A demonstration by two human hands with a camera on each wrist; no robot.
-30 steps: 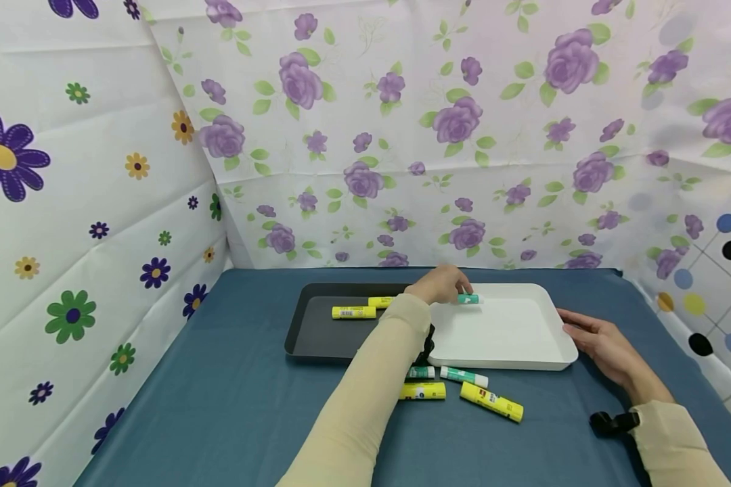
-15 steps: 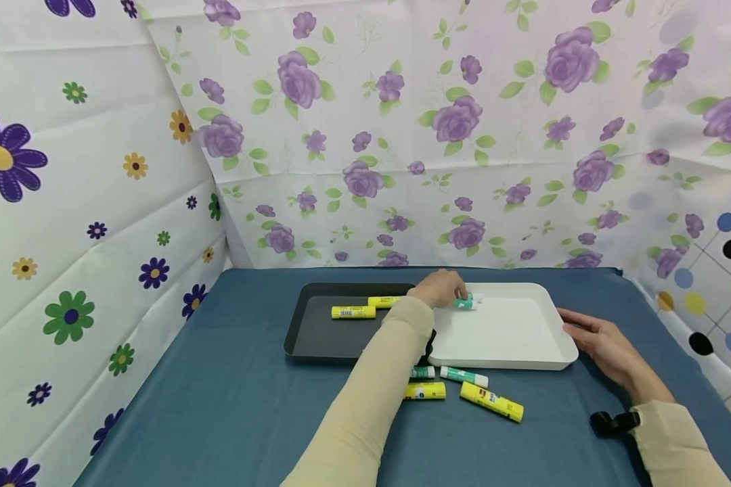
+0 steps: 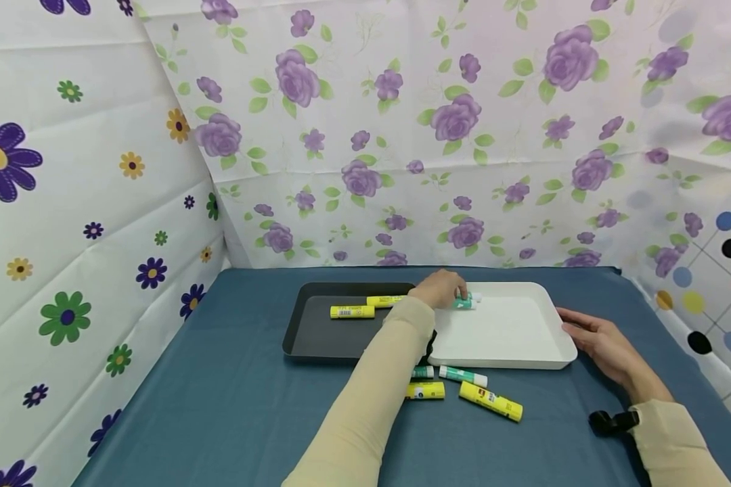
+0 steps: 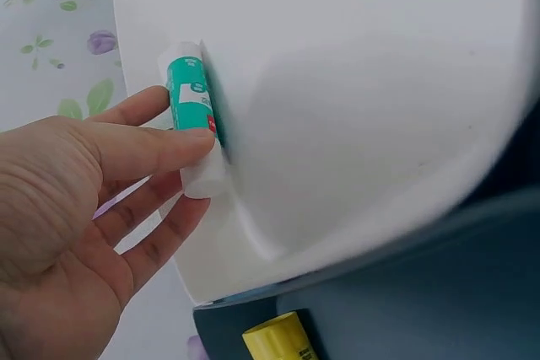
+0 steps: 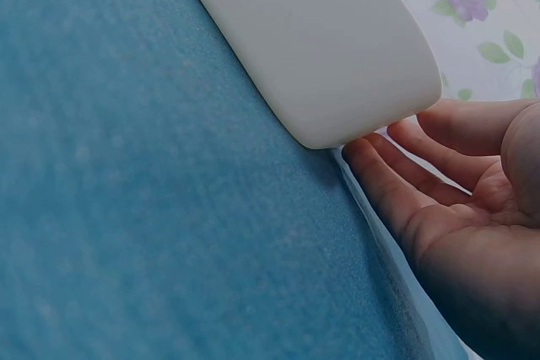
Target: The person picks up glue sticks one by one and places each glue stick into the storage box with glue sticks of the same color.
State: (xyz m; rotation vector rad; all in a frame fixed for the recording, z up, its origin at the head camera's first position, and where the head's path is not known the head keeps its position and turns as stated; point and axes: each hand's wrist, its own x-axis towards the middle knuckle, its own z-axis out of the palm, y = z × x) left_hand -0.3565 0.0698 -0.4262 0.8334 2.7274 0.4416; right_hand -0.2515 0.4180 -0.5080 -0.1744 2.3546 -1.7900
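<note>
In the head view my left hand (image 3: 437,289) reaches into the far left corner of the white tray (image 3: 502,338). Thumb and fingers pinch a green-and-white glue stick (image 4: 192,99), seen from above in the left wrist view. Another green-and-white glue stick (image 3: 476,296) shows just behind it in the head view, mostly hidden. At the right side of the white tray rests my right hand (image 3: 603,345). Its fingers are extended, and the fingertips (image 5: 359,151) touch the tray's edge in the right wrist view.
A dark grey tray (image 3: 317,338) adjoins the white one, holding yellow glue sticks (image 3: 352,312). In front of the trays lie a green-and-white glue stick (image 3: 463,376), a yellow glue stick (image 3: 491,401) and others partly behind my left forearm. Floral sheets (image 3: 365,135) stand behind the blue-covered table.
The held glue stick has shifted slightly nearer and left with my left hand, and a second green one now shows behind it. My right hand stays at the tray's edge.
</note>
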